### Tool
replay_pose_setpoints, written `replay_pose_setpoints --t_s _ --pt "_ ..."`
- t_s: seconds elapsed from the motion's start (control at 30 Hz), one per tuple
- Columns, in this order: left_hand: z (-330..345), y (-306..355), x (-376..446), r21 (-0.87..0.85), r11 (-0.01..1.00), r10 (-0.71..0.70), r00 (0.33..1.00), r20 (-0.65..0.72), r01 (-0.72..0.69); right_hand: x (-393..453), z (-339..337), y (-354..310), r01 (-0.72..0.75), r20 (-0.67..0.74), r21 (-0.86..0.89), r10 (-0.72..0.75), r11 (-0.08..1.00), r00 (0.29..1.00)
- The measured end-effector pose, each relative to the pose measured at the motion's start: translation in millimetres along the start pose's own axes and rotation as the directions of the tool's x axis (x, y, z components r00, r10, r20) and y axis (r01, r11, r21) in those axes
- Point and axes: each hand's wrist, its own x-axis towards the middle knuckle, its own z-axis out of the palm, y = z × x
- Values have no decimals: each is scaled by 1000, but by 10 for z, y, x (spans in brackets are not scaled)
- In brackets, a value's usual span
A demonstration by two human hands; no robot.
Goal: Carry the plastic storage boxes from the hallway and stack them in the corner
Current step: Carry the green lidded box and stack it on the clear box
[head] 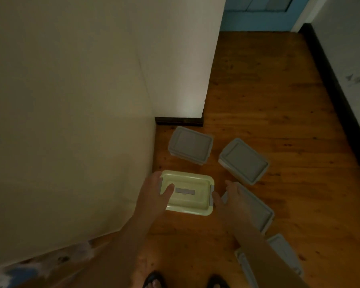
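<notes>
Plastic, stiff and probably light, the yellow box [188, 193] was gripped at both short ends, left hand [154, 196] and right hand [227, 199] each curled round an end.

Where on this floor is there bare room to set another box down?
Free: wood floor running toward the blue door, and the strip below the yellow box. Crowded: the corner, with grey boxes and more beside the right hand.

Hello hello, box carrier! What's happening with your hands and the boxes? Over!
Both hands, left and right, gripping yellow-lidded box. Grey-lidded boxes unstacked on floor. Path clear.
</notes>
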Motion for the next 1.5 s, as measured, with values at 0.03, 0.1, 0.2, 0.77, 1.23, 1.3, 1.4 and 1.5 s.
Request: replay_pose_setpoints --t_s 0.03,0.1,0.2,0.77,1.23,1.3,1.4,1.5 --pt "70 -102 60 -5 1000 5 1000 -3 -5 72 118 80 6 -3 5 -6 1000 1000" --pt "203 -289 192 -5 1000 20 1000 -20 -20 221 326 195 23 -9 -12 -23 1000 1000" --pt "424 -578 369 14 1000 -3 1000 -24 3 389 600 363 23 -10 -29 -23 999 1000" --pt "1429 -1727 1139 57 994 -93 995 -35 95 1295 1631 1172 -16 7 -12 16 1000 1000" --pt "1540 -1963 1309 11 987 -160 986 -41 160 1416 1802 1274 -44 40 -9 44 999 998" --pt "1517 -1932 1288 0 989 -151 987 -54 151 1384 1777 1273 -25 26 -9 25 1000 999" --pt "1428 -1769 1199 -20 991 -135 988 -82 134 1283 1622 1213 -15 7 -2 15 1000 1000" --pt "1319 -1564 1009 -55 992 -118 989 -90 114 1129 1407 1130 -1 -15 0 1 1000 1000"
